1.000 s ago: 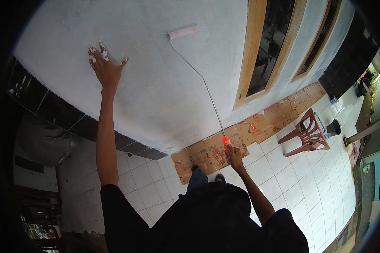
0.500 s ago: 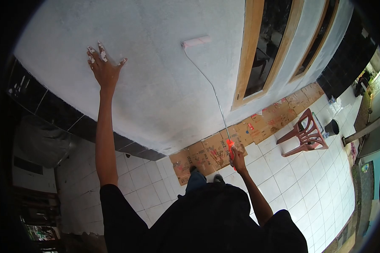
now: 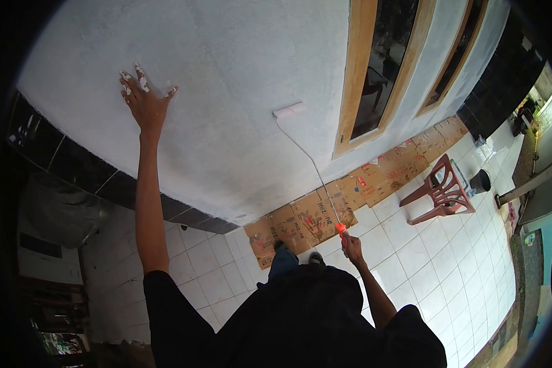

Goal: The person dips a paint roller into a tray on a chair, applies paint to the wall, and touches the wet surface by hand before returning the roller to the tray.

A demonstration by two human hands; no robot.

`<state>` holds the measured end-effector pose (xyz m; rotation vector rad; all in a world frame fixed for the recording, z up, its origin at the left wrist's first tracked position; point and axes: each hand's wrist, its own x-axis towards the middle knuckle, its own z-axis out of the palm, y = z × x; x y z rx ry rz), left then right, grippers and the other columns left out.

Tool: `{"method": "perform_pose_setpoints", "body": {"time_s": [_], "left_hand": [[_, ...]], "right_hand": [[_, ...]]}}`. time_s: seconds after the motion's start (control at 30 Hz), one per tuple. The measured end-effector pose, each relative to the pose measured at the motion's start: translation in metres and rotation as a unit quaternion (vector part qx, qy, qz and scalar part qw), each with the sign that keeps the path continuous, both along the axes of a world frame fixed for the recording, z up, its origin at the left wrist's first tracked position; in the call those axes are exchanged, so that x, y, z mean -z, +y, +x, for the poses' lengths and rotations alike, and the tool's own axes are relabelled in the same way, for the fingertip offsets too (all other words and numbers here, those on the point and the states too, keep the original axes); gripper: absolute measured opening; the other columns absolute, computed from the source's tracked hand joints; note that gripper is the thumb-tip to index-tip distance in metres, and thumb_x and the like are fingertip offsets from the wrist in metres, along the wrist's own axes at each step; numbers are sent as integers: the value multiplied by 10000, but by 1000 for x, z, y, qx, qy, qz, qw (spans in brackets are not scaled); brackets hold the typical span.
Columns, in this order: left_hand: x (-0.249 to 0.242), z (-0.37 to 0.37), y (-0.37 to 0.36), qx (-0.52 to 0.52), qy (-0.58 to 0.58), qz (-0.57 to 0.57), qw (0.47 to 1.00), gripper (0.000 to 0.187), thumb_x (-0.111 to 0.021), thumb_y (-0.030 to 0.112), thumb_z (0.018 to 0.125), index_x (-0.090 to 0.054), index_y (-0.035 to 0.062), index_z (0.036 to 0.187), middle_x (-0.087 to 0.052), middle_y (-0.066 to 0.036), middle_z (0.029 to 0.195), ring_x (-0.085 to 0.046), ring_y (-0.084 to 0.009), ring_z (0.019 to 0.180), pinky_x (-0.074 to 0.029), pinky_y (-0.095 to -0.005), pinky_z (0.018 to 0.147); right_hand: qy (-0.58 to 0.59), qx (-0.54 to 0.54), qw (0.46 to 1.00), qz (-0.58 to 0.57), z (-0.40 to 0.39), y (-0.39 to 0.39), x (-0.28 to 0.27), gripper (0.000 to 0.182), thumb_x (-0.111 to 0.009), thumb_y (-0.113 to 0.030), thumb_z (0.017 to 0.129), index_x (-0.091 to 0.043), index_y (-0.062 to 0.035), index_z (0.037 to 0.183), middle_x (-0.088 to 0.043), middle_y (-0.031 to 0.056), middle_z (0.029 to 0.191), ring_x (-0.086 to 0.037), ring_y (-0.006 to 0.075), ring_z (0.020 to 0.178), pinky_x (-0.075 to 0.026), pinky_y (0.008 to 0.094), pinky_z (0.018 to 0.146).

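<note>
My right hand is wrapped round the orange handle of a paint roller. The roller's long thin metal rod runs up to a pale pinkish-white sleeve, which lies against the whitish wall left of the window frame. Higher on the left, my left hand is spread over the same wall, fingers apart and holding nothing. White paint-like patches cover its fingertips.
A wood-framed window is set in the wall. Flattened cardboard lines the wall's foot over white floor tiles. To the right stand a reddish-brown plastic chair and a dark bucket. Black tiles edge the wall at left.
The roller sleeve has moved down the wall, and my right hand has come lower and slightly right with the handle. My left hand stays spread at about the same place on the wall.
</note>
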<state>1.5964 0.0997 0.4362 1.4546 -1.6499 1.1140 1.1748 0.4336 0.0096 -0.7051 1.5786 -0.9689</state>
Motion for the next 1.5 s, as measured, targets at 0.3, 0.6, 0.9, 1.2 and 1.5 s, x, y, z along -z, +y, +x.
{"method": "perform_pose_setpoints", "body": {"time_s": [0.3,0.6,0.9,1.2,1.5], "left_hand": [[2,4,-4,8,-18,-20,1000,1070,-672,605,684,-149,49,1433,-163,-323,1421,-168,-436,1337,-192,-513,1073],[1,3,-3,18,-5,-16,1000,1072,-671,616,676,-142,78,1439,-146,-304,1437,-161,-437,1339,-185,-514,1079],[2,4,-4,12,-4,-11,1000,1085,-686,604,668,-135,77,1440,-135,-307,1439,-150,-432,1345,-180,-516,1080],[1,1,-2,6,6,4,1000,1093,-694,590,668,-119,73,1441,-128,-312,1437,-133,-436,1347,-174,-529,1078],[3,2,-3,30,7,-4,1000,1084,-702,566,673,-121,67,1440,-104,-309,1444,-124,-439,1348,-162,-532,1076]], "right_hand": [[-2,-21,991,-129,-20,-79,-120,530,-434,-503,920,-473,-89,591,-404,-22,463,-363,70,350,-272,232,326],[58,-11,984,-167,-27,-100,-111,531,-427,-494,927,-492,-83,597,-405,-29,478,-354,60,375,-274,236,351],[-8,0,998,56,-44,2,-1,564,-473,-573,874,-439,-108,557,-385,-27,464,-352,65,356,-273,230,324],[25,-3,1000,0,-45,-6,-9,547,-479,-536,890,-434,-108,552,-398,-26,473,-366,54,369,-275,228,323],[12,-23,993,-118,-67,-98,-163,543,-432,-533,908,-465,-92,593,-397,-13,446,-355,74,330,-269,228,315]]}}
